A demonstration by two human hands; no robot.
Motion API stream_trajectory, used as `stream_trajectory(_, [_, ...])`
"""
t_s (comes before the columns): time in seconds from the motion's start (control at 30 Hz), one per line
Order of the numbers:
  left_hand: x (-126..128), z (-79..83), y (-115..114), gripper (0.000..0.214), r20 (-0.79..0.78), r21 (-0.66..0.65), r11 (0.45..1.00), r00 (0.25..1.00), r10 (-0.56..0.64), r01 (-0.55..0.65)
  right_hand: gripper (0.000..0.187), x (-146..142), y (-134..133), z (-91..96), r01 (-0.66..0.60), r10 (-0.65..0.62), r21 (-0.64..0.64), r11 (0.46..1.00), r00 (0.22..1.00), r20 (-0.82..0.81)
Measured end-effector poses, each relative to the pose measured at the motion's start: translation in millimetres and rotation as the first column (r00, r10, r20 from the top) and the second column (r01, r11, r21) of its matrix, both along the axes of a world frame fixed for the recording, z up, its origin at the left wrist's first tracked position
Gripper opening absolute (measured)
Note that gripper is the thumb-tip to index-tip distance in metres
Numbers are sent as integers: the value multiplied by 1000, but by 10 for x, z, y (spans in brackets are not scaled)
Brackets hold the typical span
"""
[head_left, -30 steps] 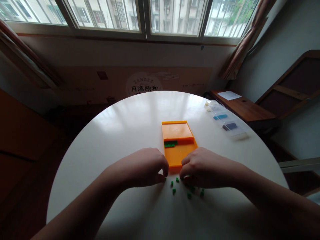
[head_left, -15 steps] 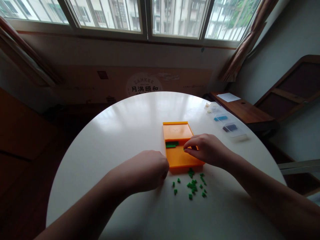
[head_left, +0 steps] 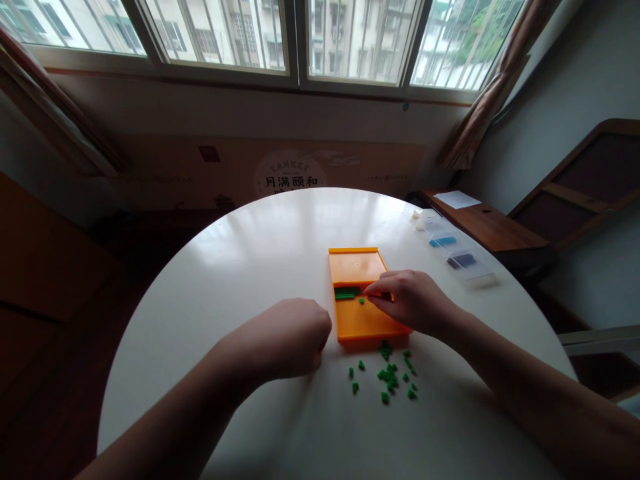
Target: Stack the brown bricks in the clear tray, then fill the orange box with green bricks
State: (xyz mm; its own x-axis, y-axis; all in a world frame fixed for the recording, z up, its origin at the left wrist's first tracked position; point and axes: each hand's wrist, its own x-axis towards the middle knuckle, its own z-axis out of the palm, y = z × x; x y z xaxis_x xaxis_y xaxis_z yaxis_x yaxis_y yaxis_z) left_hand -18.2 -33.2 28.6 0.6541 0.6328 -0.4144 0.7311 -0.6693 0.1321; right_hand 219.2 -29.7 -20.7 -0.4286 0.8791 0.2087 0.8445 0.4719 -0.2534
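Observation:
My right hand (head_left: 407, 295) reaches over an orange tray (head_left: 373, 327), thumb and forefinger slightly apart. Just left of the fingertips, a small green piece (head_left: 361, 301) lies loose on the tray floor. A row of green studded pieces (head_left: 345, 293) sits along the tray's inner ridge at its left, close to the forefinger. My left hand (head_left: 293, 337) is closed in a fist beside the tray's left edge, and its fingers hide whatever they hold. Several green pieces (head_left: 389, 377) lie scattered on the table in front of the tray.
The tray stands on a round white table (head_left: 200, 320). Towards its right edge is a clear plastic case (head_left: 473, 267) with blue pieces (head_left: 443, 241) and dark pieces (head_left: 461, 261) in it. Beyond stands a brown wooden desk (head_left: 505, 223) bearing a white paper (head_left: 457, 199).
The green piece at my right fingertips now lies apart from them on the tray floor. My right fingers have shifted slightly left towards the row. My left fist has drawn a little away from the tray.

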Motion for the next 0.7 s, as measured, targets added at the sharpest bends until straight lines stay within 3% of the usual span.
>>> stream_trajectory(0.2, [6,40,34,16,0,5,1000,1000,6,-6,22,25,-21,-2,-57,58,-51,997,998,12])
stream_trajectory(0.7, [-17,11,62,16,4,-30,999,999,43,-43,22,-19,-23,-37,11,-13,-50,999,999,-46])
